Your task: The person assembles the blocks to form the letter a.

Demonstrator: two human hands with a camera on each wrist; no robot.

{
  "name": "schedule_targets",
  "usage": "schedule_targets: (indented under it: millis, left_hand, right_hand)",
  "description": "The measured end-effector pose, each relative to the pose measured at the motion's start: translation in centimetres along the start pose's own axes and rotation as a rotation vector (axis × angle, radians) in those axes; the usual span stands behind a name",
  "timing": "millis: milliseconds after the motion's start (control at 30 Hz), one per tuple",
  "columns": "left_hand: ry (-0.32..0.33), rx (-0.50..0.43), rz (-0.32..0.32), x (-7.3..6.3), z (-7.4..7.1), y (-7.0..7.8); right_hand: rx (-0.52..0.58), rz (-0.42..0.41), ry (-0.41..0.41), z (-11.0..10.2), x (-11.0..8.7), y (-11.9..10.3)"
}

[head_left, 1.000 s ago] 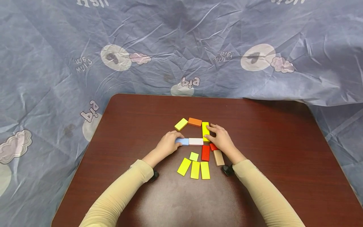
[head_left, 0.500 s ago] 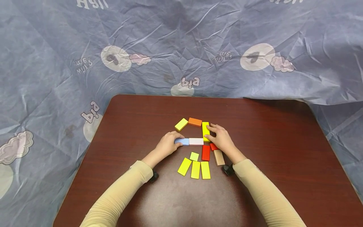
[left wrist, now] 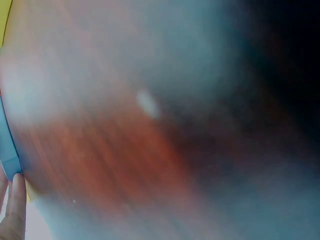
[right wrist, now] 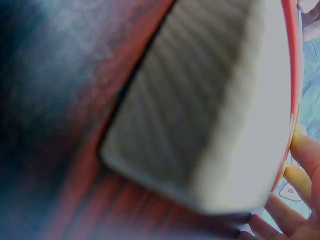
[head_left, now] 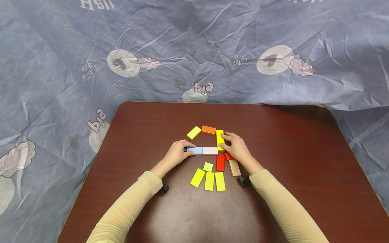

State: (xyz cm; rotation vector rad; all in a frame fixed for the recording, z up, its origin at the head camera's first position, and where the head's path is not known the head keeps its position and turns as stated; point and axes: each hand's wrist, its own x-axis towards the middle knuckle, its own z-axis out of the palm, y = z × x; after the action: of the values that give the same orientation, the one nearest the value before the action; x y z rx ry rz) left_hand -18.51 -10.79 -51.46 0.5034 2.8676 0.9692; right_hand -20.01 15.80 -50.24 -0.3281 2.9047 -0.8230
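Note:
In the head view my left hand [head_left: 175, 156] pinches the left end of a blue block [head_left: 194, 150] between thumb and fingers. The left wrist view shows a fingertip at one end of that blue block [left wrist: 7, 145]. A white block [head_left: 210, 151] continues the row, end to end with the blue one. My right hand [head_left: 238, 147] rests its spread thumb and index finger on an upright-running yellow block [head_left: 220, 140] at the row's right end. Beneath that hand lie a partly covered red block [head_left: 228, 156] and a tan block [head_left: 234, 167]; the tan block [right wrist: 200, 110] fills the right wrist view.
An orange block [head_left: 208, 130] and a pale yellow block [head_left: 193, 133] lie farther back. Nearer are another red block [head_left: 220, 163], a small lime square block [head_left: 208, 166] and three fanned yellow blocks [head_left: 209, 181]. All lie on the brown table [head_left: 304, 162], before a grey-blue cloth [head_left: 194, 40].
My left hand has drawn back slightly to the left, so more of the blue block shows. The right hand and the other blocks stay in place.

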Motion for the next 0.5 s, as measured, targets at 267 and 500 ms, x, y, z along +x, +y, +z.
schedule_targets:
  millis: [267, 500]
  left_hand:
    - [0.002, 0.003, 0.005, 0.05, 0.11, 0.06]
    - [-0.002, 0.004, 0.004, 0.1, 0.05, 0.09]
  right_hand:
    - [-0.007, 0.004, -0.002, 0.0, -0.03, 0.08]
    - [-0.001, 0.007, -0.002, -0.09, 0.05, 0.05]
